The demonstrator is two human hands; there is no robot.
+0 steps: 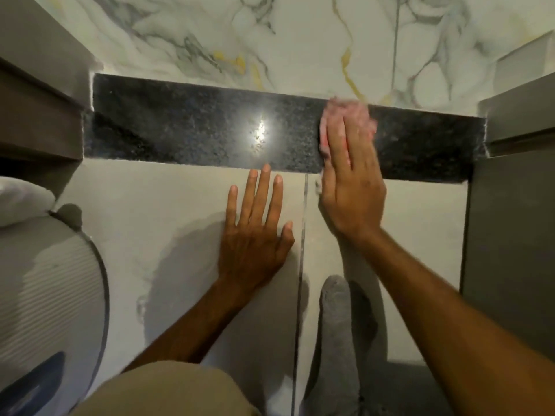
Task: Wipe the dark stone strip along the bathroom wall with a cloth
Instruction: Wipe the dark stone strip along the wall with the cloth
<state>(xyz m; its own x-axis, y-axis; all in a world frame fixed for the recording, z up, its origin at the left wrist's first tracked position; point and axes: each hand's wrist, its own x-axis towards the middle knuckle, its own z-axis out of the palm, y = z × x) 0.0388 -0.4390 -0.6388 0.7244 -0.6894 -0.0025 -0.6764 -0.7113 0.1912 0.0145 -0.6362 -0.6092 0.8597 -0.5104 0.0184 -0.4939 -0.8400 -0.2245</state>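
A dark speckled stone strip [186, 130] runs across the view between the veined marble wall above and pale tiles below, with a bright light glare near its middle. A pink cloth [350, 114] lies on the right part of the strip, blurred. My right hand [351, 181] presses flat on the cloth, fingers together and pointing up, covering most of it. My left hand [256, 223] rests flat on the pale tile [168, 205] just below the strip, fingers spread, holding nothing.
Grey door frames or cabinet sides [42, 94] [516, 121] close in the strip at both ends. A round ribbed white object with a blue patch [48, 295] sits at the lower left. My grey-socked foot [336, 340] stands on the tile; a beige-clad knee [168, 391] is below.
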